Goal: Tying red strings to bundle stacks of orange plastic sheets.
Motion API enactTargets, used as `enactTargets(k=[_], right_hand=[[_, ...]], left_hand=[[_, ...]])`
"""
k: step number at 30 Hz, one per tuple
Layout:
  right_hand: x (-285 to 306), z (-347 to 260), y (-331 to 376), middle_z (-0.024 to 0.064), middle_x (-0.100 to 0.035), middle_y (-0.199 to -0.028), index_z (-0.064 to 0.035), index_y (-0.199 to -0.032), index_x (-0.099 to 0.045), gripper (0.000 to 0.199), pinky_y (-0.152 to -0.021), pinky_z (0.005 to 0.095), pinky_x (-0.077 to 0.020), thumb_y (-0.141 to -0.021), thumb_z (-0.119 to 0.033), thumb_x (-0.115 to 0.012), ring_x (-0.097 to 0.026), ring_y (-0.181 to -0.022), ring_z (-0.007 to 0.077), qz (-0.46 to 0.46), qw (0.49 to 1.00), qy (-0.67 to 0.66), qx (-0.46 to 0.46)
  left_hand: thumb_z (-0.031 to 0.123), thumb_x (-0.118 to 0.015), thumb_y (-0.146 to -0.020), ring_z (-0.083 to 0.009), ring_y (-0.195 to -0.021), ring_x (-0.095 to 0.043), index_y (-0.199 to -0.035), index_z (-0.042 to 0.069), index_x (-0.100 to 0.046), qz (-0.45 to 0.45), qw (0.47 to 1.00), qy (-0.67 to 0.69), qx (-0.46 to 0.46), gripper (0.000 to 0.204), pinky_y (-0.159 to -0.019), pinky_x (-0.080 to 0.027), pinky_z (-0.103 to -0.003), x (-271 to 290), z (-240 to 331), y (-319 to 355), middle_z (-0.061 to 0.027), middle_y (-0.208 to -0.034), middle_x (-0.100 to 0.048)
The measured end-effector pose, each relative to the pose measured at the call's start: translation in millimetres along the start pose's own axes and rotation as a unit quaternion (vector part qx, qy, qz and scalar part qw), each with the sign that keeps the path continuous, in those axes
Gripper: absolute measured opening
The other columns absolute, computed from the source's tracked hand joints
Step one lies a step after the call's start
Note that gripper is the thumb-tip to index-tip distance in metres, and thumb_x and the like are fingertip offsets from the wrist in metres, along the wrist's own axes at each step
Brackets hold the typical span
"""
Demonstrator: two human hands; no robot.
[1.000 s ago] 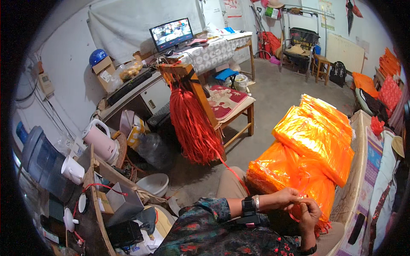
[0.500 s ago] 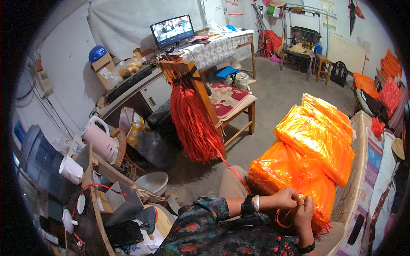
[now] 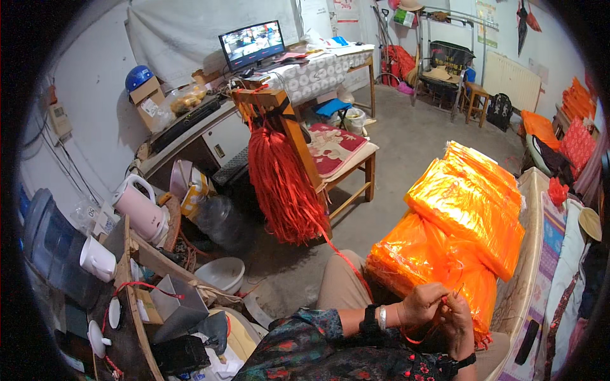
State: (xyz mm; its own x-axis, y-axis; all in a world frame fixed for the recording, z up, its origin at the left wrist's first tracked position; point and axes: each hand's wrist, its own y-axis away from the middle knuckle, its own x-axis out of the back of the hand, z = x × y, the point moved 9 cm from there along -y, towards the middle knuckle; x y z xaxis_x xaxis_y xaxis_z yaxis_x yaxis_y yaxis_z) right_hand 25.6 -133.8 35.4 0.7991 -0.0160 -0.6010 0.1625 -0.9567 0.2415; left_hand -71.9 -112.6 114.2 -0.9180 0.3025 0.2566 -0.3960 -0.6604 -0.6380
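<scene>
My left hand (image 3: pixel 422 306) and my right hand (image 3: pixel 456 322) meet over my lap with fingertips pinched together. A bit of red ribbon (image 3: pixel 416 341) shows between the fingertips and loops down below them. What else the fingers may hold is too small to make out. Just beyond my hands, glossy orange mesh bags (image 3: pixel 438 247) lie in a thick, folded pile, the upper stack tilted over the lower. A large hank of red ribbon (image 3: pixel 279 184) hangs from the wooden chair's back (image 3: pixel 298 136); one strand runs from it down to my lap.
At right stands a bed or bench edge (image 3: pixel 530 222) with a dark phone-like object (image 3: pixel 527 341) on it. To the left are a pink kettle (image 3: pixel 141 209), a white mug (image 3: pixel 97 258), a white basin (image 3: pixel 220 274) and a grey box (image 3: pixel 180 310). Beyond is a desk with a monitor (image 3: pixel 252 44).
Both hands have shifted slightly, and a red bit now shows between the fingertips. The right wrist has turned a little outward. The whole view has moved slightly.
</scene>
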Motion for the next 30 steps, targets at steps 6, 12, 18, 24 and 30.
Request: enactTargets(k=[6,12,18,24,30], right_hand=[[15,-9,4,0.0031,-0.06,-0.071,-0.0026,-0.081,-0.057,0.009,-0.058,0.0219,-0.0458,-0.084,-0.01,-0.06,-0.056,-0.062,0.0109,0.142,0.968,0.153,0.141],[4,-17,19,0.0042,-0.062,-0.071,-0.0024,-0.081,-0.056,0.006,-0.059,0.0237,-0.0481,-0.081,-0.007,-0.06,-0.057,-0.06,0.0108,0.044,0.988,0.089,0.118],[30,-20,21,0.0015,-0.059,-0.07,-0.0032,-0.08,-0.056,0.006,-0.054,0.021,-0.0443,-0.082,-0.007,-0.06,-0.054,-0.057,0.0078,0.075,0.981,0.114,0.139],[36,-24,24,-0.0035,-0.053,-0.069,-0.005,-0.078,-0.055,0.009,-0.052,0.0182,-0.0357,-0.087,-0.007,-0.054,-0.045,-0.057,0.0035,0.123,0.968,0.141,0.169],[9,-49,35,-0.0027,-0.046,-0.066,-0.0041,-0.072,-0.05,0.015,-0.054,0.0224,-0.0345,-0.086,-0.01,-0.052,-0.042,-0.061,0.0072,0.154,0.892,0.356,0.232]], left_hand=[[0.003,-0.058,-0.073,-0.0243,-0.062,-0.059,-0.074,0.001,-0.055,0.003,0.987,0.022,0.158,0.003,-0.055,-0.045,-0.032,1,-37,3,-0.0112,-0.067,-0.057],[0.008,-0.066,-0.075,-0.0066,-0.061,-0.054,-0.084,0.005,-0.053,-0.179,0.783,0.45,0.39,0.016,-0.051,-0.044,-0.019,-50,-61,25,-0.0012,-0.07,-0.057],[0.014,-0.063,-0.079,-0.0282,-0.069,-0.058,-0.085,0.002,-0.05,-0.136,0.985,0.054,0.089,0.019,-0.06,-0.045,-0.033,-30,-28,7,-0.012,-0.072,-0.055],[0.016,-0.056,-0.083,-0.0396,-0.074,-0.053,-0.082,0.001,-0.049,-0.101,0.993,-0.045,0.05,0.017,-0.062,-0.043,-0.041,-32,-12,13,-0.0204,-0.076,-0.052],[0.013,-0.054,-0.083,-0.0371,-0.069,-0.054,-0.079,0.001,-0.053,-0.072,0.993,-0.028,0.09,0.013,-0.061,-0.043,-0.04,-31,-8,7,-0.0205,-0.073,-0.054]])
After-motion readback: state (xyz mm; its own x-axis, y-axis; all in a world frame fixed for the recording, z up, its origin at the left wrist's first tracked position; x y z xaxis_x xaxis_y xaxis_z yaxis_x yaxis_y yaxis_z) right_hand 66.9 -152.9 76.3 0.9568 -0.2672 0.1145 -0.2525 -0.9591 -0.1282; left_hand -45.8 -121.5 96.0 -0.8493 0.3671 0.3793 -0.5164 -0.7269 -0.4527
